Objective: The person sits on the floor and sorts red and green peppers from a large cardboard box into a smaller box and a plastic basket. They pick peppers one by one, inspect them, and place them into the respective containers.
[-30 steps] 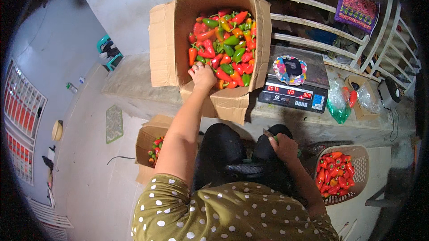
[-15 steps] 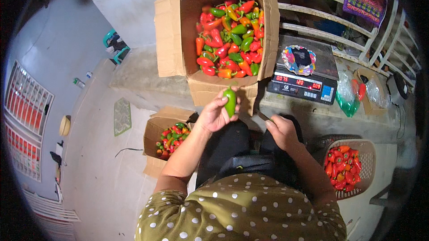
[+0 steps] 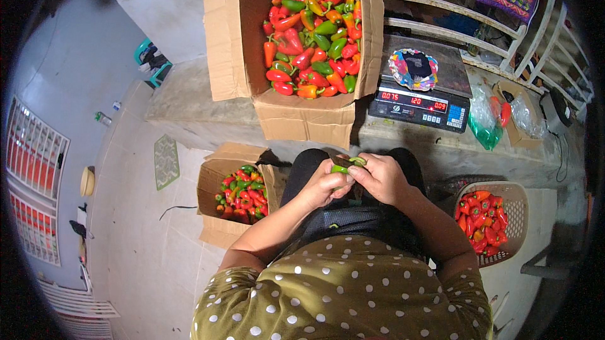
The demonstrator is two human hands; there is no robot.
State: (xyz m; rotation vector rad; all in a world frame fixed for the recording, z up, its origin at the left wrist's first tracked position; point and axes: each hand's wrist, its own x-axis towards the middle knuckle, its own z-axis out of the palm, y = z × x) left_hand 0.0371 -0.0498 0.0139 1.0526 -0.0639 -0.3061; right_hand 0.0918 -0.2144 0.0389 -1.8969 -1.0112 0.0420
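My left hand (image 3: 326, 184) is closed round a green pepper (image 3: 340, 169) over my lap. My right hand (image 3: 378, 176) grips a knife (image 3: 343, 161), its dark blade against the pepper's stem end. Most of the handle is hidden by my fingers. Above my hands, a large open cardboard box (image 3: 223, 50) on the concrete ledge holds several red, green and orange peppers (image 3: 302, 57). A smaller cardboard box (image 3: 208, 192) of mixed peppers stands on the floor at my left. A perforated basket (image 3: 517, 223) of red peppers is at my right.
A black digital scale (image 3: 417, 108) with a colourful ring-shaped item (image 3: 413, 69) sits beside the large box. Plastic bags (image 3: 485, 122) and a small carton (image 3: 517, 132) lie right of it. A white railing (image 3: 435, 25) runs behind. A green mat (image 3: 167, 161) lies on the floor.
My left hand has left the large box with a green pepper and come down to my lap. My right hand has raised the knife, and both hands now meet at the pepper.
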